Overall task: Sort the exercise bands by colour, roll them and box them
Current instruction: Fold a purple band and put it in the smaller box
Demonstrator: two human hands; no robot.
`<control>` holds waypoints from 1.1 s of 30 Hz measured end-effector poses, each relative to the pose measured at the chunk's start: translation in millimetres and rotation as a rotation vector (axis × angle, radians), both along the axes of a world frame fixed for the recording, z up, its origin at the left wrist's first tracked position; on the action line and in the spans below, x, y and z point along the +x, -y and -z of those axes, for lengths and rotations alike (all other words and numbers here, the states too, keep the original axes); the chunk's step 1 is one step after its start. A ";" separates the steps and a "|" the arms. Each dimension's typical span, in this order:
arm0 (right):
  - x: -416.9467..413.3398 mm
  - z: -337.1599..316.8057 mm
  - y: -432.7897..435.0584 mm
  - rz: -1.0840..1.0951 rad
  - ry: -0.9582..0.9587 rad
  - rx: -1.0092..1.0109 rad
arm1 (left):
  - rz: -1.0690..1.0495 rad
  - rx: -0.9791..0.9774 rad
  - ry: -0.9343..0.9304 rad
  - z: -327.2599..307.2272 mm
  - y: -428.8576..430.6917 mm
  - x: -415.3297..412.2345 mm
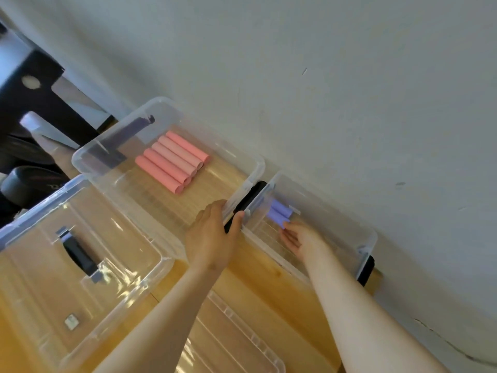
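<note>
- Left hand (pixel 212 234) gripped the black latch (pixel 250 200) of the pink-roll box (pixel 261 164).
- Right hand (pixel 298 238), fingers straight, touched purple rolls (pixel 278 212) inside the second box (pixel 374 236) at the tabletop's (pixel 269 300) far edge.

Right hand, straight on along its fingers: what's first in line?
The purple rolls in the clear box. Fingertips of the right hand look nearly on the nearest roll, though depth is unclear.

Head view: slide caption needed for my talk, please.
Right hand touches purple rolls in one clear box; left hand grips a black latch; five pink rolls lie in the neighbouring box.
</note>
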State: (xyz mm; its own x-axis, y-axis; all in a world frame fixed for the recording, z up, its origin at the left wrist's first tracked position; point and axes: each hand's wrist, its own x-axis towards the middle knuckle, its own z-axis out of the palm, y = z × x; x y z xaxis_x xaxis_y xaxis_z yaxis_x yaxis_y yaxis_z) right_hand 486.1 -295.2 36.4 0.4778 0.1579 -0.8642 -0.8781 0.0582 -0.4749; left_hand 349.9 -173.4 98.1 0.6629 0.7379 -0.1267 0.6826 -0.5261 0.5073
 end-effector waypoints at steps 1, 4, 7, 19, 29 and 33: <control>1.2 2.5 -1.7 0.015 -0.019 0.004 | 0.000 -0.004 -0.008 0.2 -0.3 1.0; 2.0 8.6 -8.0 0.066 -0.050 0.001 | -0.006 -0.009 -0.031 -1.1 -0.9 3.6; 3.2 13.1 -11.6 0.102 -0.037 -0.038 | -0.013 -0.006 -0.043 -1.8 -0.2 4.7; 7.9 15.5 -14.5 0.134 -0.038 -0.119 | -0.022 0.008 -0.042 1.7 -0.4 5.0; 8.7 11.9 -8.3 0.041 -0.101 -0.048 | -0.011 0.041 -0.040 4.1 -0.3 4.2; 6.7 15.4 -8.0 0.067 -0.121 -0.056 | -0.009 0.043 -0.042 5.0 -0.3 4.9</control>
